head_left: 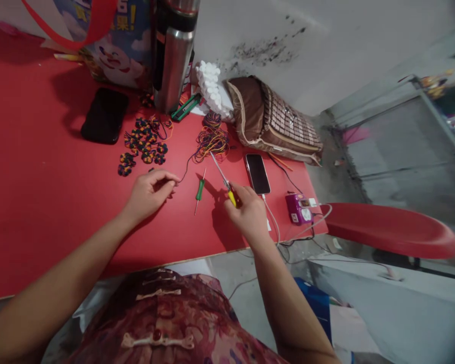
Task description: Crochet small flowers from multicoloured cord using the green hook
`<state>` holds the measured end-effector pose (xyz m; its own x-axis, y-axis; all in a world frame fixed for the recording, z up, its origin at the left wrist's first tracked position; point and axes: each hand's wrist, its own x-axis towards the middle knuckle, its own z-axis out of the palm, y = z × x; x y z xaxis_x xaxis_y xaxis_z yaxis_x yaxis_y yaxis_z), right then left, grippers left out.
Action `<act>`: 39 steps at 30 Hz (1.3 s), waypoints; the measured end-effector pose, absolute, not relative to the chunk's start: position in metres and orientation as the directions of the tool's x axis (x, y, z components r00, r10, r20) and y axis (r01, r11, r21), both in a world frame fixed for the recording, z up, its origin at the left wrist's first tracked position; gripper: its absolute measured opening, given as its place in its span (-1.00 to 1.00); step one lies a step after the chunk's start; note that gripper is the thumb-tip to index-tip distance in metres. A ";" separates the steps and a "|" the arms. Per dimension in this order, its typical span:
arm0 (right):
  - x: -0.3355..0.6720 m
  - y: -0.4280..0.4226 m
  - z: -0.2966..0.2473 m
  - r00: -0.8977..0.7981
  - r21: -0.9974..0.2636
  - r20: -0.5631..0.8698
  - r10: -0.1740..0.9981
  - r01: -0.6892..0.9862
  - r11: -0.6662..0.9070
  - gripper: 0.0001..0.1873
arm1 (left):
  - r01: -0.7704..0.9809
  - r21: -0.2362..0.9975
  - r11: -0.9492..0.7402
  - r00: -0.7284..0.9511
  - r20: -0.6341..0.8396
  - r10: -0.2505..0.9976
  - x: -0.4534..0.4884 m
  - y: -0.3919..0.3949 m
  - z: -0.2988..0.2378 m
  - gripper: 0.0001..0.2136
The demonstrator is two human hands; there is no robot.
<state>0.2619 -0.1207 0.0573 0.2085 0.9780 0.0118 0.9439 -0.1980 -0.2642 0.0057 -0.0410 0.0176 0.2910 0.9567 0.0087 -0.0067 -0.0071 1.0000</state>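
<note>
My left hand (151,194) is closed in a pinch on a dark thin cord (189,161), which runs up to a loose tangle of multicolored cord (214,141). My right hand (248,210) grips what look like scissors (220,171) by a yellow handle, their long thin silver end pointing at the tangle. Between both hands lies a green-handled crochet hook (200,190) with a thin metal tip at each end. A cluster of small knotted cord pieces (146,139), dark with orange and yellow, sits beyond my left hand.
On the red table (53,202) are a black phone (105,116), a steel thermos (174,65), a green utility knife (185,107), a brown cushion (280,116), a charging phone (258,173) and a purple power adapter (299,208). A printed bag (117,50) stands behind. Cables trail over the right edge.
</note>
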 end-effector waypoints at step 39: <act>0.241 -0.084 0.070 0.505 0.033 -0.130 0.853 0.862 -0.506 -0.56 | -0.298 0.835 0.463 0.491 -0.282 0.824 0.026 -0.048 0.019 -0.67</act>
<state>0.2409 -0.0843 0.0699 0.5054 0.8530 -0.1303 0.8620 -0.5058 0.0328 0.0263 -0.0478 0.0187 0.4915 0.8239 -0.2821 -0.2976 0.4633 0.8347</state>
